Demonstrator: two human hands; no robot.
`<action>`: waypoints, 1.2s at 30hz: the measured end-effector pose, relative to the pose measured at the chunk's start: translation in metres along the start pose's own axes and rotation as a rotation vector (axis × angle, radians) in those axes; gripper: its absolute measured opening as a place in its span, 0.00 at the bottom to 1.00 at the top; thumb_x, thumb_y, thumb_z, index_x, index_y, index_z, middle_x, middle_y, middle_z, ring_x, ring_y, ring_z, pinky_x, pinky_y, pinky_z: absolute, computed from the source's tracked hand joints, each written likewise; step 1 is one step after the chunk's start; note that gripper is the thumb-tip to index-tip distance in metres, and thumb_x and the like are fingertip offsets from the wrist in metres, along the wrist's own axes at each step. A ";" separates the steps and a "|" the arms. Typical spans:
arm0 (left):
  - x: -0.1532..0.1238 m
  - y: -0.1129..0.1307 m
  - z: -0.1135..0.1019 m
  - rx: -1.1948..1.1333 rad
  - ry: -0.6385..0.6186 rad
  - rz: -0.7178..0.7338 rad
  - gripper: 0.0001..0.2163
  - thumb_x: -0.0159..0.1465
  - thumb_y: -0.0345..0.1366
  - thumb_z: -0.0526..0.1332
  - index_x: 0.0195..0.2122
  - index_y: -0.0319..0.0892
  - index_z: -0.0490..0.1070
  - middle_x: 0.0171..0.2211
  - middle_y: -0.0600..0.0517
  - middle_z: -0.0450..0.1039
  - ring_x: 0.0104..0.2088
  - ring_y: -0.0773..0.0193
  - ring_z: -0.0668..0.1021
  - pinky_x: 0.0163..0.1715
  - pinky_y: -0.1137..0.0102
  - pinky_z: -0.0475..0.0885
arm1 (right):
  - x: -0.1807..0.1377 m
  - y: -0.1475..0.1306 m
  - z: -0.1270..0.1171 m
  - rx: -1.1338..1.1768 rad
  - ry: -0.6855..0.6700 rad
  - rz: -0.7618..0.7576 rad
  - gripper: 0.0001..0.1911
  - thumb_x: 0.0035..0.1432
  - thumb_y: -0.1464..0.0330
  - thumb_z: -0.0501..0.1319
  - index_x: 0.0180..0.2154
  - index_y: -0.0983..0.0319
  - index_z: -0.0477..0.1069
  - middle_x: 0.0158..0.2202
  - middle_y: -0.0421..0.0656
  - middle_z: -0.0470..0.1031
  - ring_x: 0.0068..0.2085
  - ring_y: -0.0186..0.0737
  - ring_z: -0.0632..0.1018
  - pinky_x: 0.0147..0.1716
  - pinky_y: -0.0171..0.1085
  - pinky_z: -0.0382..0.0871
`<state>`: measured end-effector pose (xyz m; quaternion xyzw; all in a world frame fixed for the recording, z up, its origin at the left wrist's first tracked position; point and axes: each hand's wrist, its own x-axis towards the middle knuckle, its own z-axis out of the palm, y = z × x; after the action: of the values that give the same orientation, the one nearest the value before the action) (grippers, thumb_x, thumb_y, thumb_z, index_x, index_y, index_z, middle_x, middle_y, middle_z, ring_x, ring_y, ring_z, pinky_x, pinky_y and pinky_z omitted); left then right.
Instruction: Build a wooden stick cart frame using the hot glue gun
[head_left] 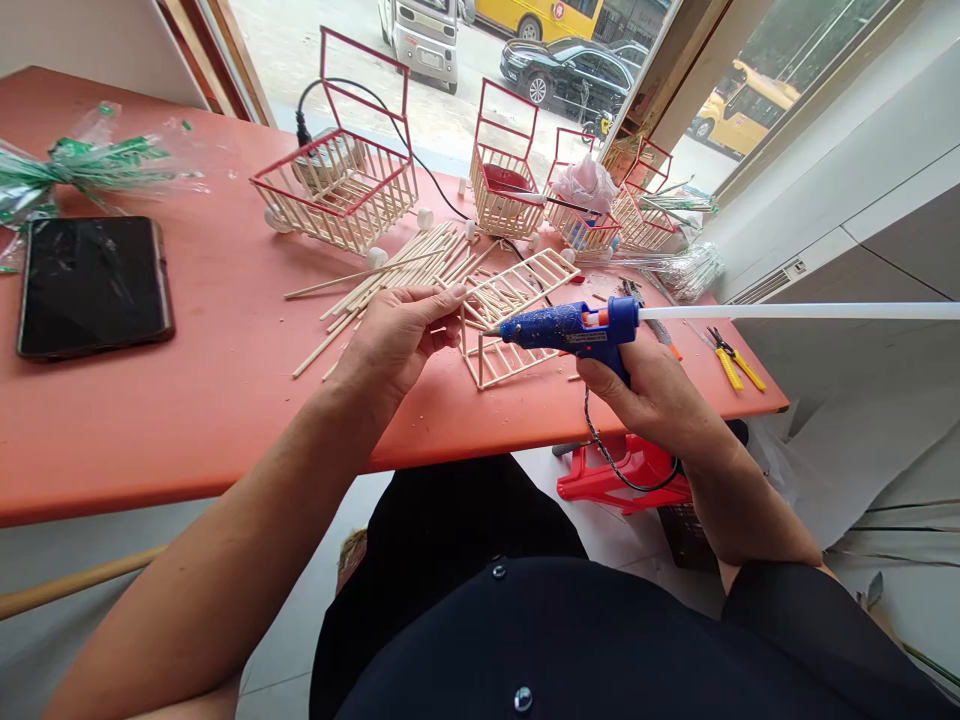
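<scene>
My right hand is wrapped round the grip of a blue hot glue gun. A long white glue stick sticks out of its rear. The nozzle points left, at the near left corner of a frame of thin wooden sticks. My left hand pinches this frame at its left end, thumb and forefinger closed; the other fingertips are partly hidden. The frame has ladder-like sides and rests tilted on the table. Loose wooden sticks lie in a pile just behind my left hand.
On the orange table stand several small stick carts with red rims, such as a large one. A tablet and plastic-wrapped bundles lie left. Yellow-handled pliers lie right. The gun's cord hangs by a red stool.
</scene>
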<state>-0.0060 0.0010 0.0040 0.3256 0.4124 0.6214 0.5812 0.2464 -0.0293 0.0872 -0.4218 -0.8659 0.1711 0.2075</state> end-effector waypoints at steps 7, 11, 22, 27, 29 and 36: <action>0.000 0.001 0.001 0.009 0.016 -0.007 0.07 0.58 0.31 0.71 0.25 0.37 0.78 0.25 0.50 0.75 0.22 0.72 0.70 0.24 0.75 0.68 | -0.001 0.006 0.005 0.011 0.017 -0.018 0.16 0.71 0.55 0.58 0.35 0.59 0.66 0.28 0.40 0.72 0.29 0.37 0.68 0.31 0.37 0.58; 0.000 -0.001 -0.001 0.007 -0.006 0.016 0.05 0.56 0.33 0.72 0.26 0.38 0.80 0.25 0.50 0.76 0.23 0.71 0.71 0.24 0.75 0.68 | -0.003 0.008 0.007 0.009 0.012 0.000 0.18 0.72 0.55 0.58 0.32 0.58 0.62 0.27 0.39 0.69 0.29 0.36 0.66 0.30 0.37 0.55; 0.000 -0.002 -0.001 -0.020 -0.017 0.019 0.06 0.56 0.32 0.72 0.25 0.37 0.80 0.25 0.50 0.76 0.23 0.71 0.71 0.25 0.75 0.68 | -0.011 0.013 0.013 0.067 -0.070 -0.004 0.12 0.71 0.60 0.60 0.35 0.59 0.68 0.27 0.38 0.72 0.28 0.36 0.68 0.30 0.36 0.61; 0.000 -0.002 -0.002 -0.035 0.000 0.019 0.05 0.56 0.32 0.72 0.26 0.37 0.80 0.24 0.51 0.74 0.23 0.71 0.71 0.25 0.75 0.69 | -0.035 0.020 -0.006 0.128 -0.069 -0.017 0.16 0.73 0.57 0.59 0.35 0.60 0.72 0.28 0.41 0.74 0.29 0.37 0.73 0.28 0.37 0.66; 0.001 -0.003 -0.002 -0.039 -0.003 0.020 0.05 0.55 0.32 0.73 0.26 0.37 0.80 0.25 0.51 0.75 0.23 0.71 0.71 0.25 0.75 0.69 | -0.049 0.026 -0.013 0.201 0.029 -0.028 0.18 0.74 0.53 0.58 0.39 0.59 0.75 0.33 0.43 0.77 0.31 0.40 0.76 0.30 0.38 0.71; 0.001 -0.003 -0.003 -0.059 -0.026 0.019 0.06 0.54 0.32 0.74 0.25 0.38 0.79 0.26 0.51 0.76 0.23 0.71 0.71 0.24 0.75 0.69 | -0.065 0.088 -0.027 -0.293 0.464 0.052 0.21 0.72 0.50 0.59 0.51 0.59 0.76 0.50 0.52 0.79 0.54 0.55 0.79 0.58 0.56 0.73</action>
<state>-0.0073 0.0017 -0.0005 0.3202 0.3831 0.6344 0.5901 0.3544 -0.0268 0.0544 -0.4974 -0.7996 -0.0520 0.3326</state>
